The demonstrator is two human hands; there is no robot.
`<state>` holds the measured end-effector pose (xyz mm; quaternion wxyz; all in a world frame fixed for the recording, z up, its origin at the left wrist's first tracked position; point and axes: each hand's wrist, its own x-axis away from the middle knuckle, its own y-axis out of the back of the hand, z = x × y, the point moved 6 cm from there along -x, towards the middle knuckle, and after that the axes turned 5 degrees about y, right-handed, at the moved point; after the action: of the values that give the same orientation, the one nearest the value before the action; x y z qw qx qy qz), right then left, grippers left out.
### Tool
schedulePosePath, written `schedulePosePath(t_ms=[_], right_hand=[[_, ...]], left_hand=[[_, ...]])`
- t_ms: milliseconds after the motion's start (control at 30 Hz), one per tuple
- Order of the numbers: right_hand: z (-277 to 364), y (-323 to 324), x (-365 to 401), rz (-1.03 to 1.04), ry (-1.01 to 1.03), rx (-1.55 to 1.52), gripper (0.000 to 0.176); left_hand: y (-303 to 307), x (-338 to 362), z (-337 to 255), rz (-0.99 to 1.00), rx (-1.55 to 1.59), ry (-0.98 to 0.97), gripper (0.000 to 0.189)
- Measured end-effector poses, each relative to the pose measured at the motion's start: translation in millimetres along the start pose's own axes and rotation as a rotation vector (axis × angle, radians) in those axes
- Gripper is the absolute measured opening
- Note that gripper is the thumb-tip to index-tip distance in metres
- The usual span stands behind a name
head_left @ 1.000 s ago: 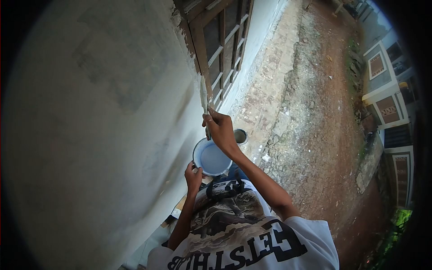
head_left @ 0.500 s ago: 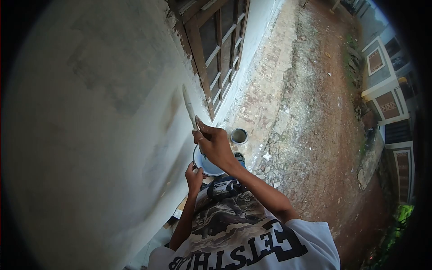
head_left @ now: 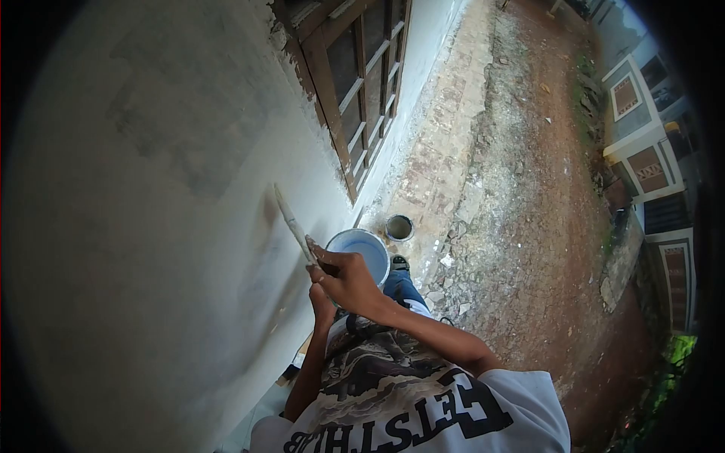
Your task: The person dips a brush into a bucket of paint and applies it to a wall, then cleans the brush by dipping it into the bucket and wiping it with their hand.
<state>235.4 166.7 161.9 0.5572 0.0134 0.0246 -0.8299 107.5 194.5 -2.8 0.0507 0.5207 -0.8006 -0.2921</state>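
Observation:
My right hand (head_left: 347,283) is closed round the handle of a paint-stained brush (head_left: 291,220), whose tip points up and left at the whitish wall (head_left: 219,249). Beneath it, a round bucket (head_left: 361,240) holds pale bluish-white paint (head_left: 370,253). My left hand (head_left: 322,304) is by the bucket's left side, partly behind my right hand; its fingers are mostly hidden, and its hold on the rim cannot be made out.
A brown-framed window (head_left: 355,83) is set in the wall above. A smaller round pot (head_left: 399,228) stands on the paved strip (head_left: 430,174) beyond the bucket. Rubble and a reddish dirt path (head_left: 559,211) lie to the right, with house fronts (head_left: 642,143) farther off.
My right hand and the brush have moved left and down, closer to my left hand. More of the bucket's inside now shows.

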Motion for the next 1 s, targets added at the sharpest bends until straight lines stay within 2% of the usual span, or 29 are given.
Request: schedulePosePath(t_ms=[33, 100, 167, 267, 367, 467, 533, 667, 700, 833, 900, 1000], right_hand=[[-10, 14, -4, -0.054, -0.076, 0.044, 0.038], [-34, 38, -24, -0.096, -0.104, 0.037, 0.045], [-51, 59, -45, -0.187, -0.081, 0.116, 0.031], [-81, 65, -75, -0.231, -0.16, 0.109, 0.029], [-105, 42, -94, -0.211, -0.133, 0.032, 0.029], [-105, 7, -85, -0.211, -0.016, 0.039, 0.029], [-106, 3, -66, -0.135, -0.091, 0.038, 0.029], [-104, 27, -44, -0.113, -0.144, -0.026, 0.029], [-109, 34, -48, -0.19, -0.138, -0.031, 0.03], [-117, 43, -84, -0.29, -0.092, -0.039, 0.03], [-113, 30, -95, -0.22, -0.045, 0.076, 0.03], [-107, 2, -61, -0.121, -0.029, 0.07, 0.033]], left_hand=[[-1, 1, 4, -0.002, 0.003, 0.001, 0.042], [-19, 21, 54, 0.165, 0.425, 0.734, 0.042], [-18, 24, 56, 0.15, 0.41, 0.746, 0.042], [-17, 23, 54, 0.141, 0.415, 0.745, 0.043], [-16, 20, 51, 0.163, 0.388, 0.739, 0.044], [-18, 23, 56, 0.176, 0.384, 0.759, 0.044], [-19, 22, 59, 0.173, 0.379, 0.753, 0.043], [-21, 21, 58, 0.187, 0.394, 0.758, 0.043], [-20, 20, 56, 0.182, 0.377, 0.737, 0.04], [-19, 18, 52, 0.172, 0.333, 0.73, 0.035], [-20, 19, 51, 0.167, 0.345, 0.734, 0.035], [-20, 20, 60, 0.16, 0.366, 0.755, 0.038]])
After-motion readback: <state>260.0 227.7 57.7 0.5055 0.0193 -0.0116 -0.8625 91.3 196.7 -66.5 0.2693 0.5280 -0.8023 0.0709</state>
